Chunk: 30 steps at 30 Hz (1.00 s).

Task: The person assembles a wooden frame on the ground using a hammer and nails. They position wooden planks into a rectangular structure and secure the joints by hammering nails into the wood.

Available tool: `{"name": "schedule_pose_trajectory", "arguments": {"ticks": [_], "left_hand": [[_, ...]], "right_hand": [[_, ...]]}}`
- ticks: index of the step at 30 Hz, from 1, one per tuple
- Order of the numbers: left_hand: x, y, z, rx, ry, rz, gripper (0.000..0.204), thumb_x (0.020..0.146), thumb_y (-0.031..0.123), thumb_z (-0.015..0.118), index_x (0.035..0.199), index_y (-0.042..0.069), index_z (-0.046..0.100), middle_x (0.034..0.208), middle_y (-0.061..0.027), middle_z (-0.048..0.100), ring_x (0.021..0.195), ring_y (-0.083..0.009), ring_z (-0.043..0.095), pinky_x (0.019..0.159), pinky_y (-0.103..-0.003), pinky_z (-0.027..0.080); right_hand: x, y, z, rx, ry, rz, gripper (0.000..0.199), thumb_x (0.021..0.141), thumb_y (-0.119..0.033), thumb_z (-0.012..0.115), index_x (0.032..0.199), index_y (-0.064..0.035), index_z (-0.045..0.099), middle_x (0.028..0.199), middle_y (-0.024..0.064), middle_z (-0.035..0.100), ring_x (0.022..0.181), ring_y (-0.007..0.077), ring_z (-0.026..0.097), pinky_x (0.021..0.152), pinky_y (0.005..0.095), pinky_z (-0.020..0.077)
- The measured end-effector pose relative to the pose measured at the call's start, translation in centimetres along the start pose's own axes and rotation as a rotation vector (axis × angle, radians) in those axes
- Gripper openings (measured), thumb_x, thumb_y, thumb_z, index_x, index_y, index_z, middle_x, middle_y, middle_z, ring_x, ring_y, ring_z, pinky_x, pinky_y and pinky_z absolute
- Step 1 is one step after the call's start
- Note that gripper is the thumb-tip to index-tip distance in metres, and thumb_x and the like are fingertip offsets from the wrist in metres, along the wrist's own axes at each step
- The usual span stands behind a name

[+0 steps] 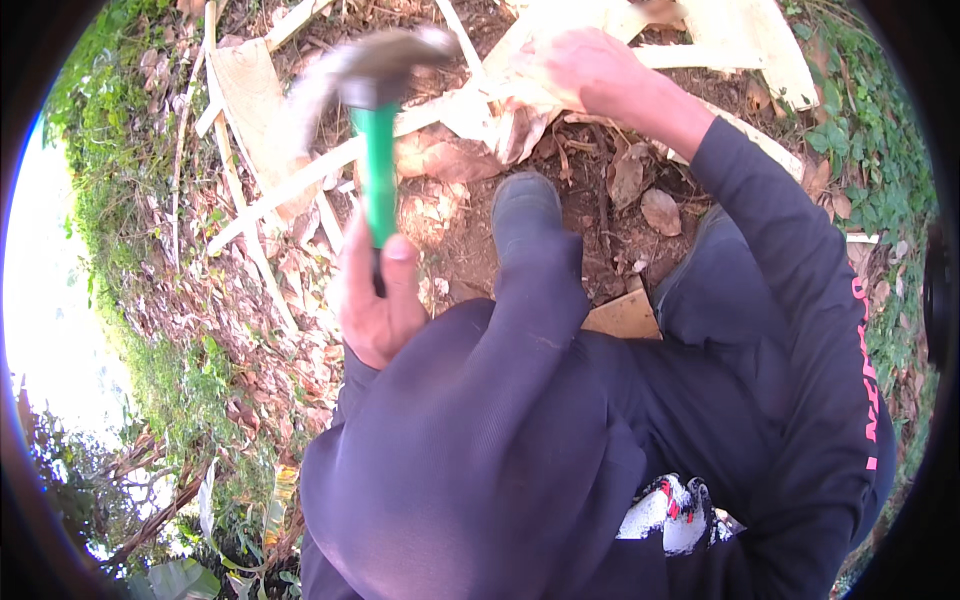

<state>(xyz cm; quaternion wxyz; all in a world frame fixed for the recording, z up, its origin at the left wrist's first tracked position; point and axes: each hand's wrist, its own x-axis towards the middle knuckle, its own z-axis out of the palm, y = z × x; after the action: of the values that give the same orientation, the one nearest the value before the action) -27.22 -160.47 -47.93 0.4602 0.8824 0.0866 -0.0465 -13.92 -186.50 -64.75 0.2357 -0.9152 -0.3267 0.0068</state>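
Note:
A claw hammer with a green and black handle (377,175) stands upright in my left hand (378,300), its fingers wrapped round the lower grip. The metal head is smeared by motion and hangs over the wood strips at the upper left. My right hand (590,75) reaches to the top middle, over pale wood pieces (545,30). Its fingers look closed against the wood, but bright light washes them out, and whatever they hold is hidden. Below that hand, a long thin wood strip (290,195) runs down to the left from the joined pieces.
A wide wood board (250,110) lies at the upper left, another board (765,50) at the upper right. My boot (527,210) rests on soil strewn with dry leaves (660,212). A small wood block (622,315) sits between my legs. Green plants (870,130) grow at the right.

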Motion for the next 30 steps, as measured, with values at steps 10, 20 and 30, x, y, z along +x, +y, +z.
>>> {"name": "schedule_pose_trajectory", "arguments": {"ticks": [10, 20, 30], "left_hand": [[0.3, 0.8, -1.6, 0.012, 0.074, 0.032, 0.043, 0.100, 0.015, 0.053, 0.138, -0.003, 0.048, 0.076, -0.0069, 0.064, 0.057, -0.0057, 0.052, 0.053, -0.027, 0.046], [1.2, 2.4, -1.9, 0.020, 0.039, 0.114, 0.041, 0.098, 0.015, 0.056, 0.134, -0.005, 0.050, 0.068, -0.0088, 0.062, 0.055, -0.0128, 0.058, 0.051, -0.028, 0.046], [1.8, -0.1, -1.3, 0.195, -0.115, 0.147, 0.039, 0.100, 0.014, 0.052, 0.135, -0.004, 0.050, 0.076, -0.0050, 0.062, 0.060, -0.0105, 0.055, 0.056, -0.027, 0.047]], "right_hand": [[-1.6, 1.9, 1.4, 0.075, 0.200, -0.135, 0.029, 0.090, -0.024, 0.064, 0.114, -0.0064, 0.065, 0.091, 0.0127, 0.064, 0.080, 0.0312, 0.062, 0.069, 0.0416, 0.0486], [-1.6, 0.5, 0.3, 0.023, 0.114, -0.124, 0.025, 0.092, -0.027, 0.058, 0.109, -0.0117, 0.070, 0.105, 0.0101, 0.067, 0.101, 0.0292, 0.061, 0.086, 0.0422, 0.0490], [-0.2, -3.0, -4.3, 0.691, -0.213, 0.698, 0.053, 0.085, -0.034, 0.071, 0.131, -0.0120, 0.058, 0.127, 0.0132, 0.061, 0.101, 0.0295, 0.066, 0.090, 0.0372, 0.0541]]}}
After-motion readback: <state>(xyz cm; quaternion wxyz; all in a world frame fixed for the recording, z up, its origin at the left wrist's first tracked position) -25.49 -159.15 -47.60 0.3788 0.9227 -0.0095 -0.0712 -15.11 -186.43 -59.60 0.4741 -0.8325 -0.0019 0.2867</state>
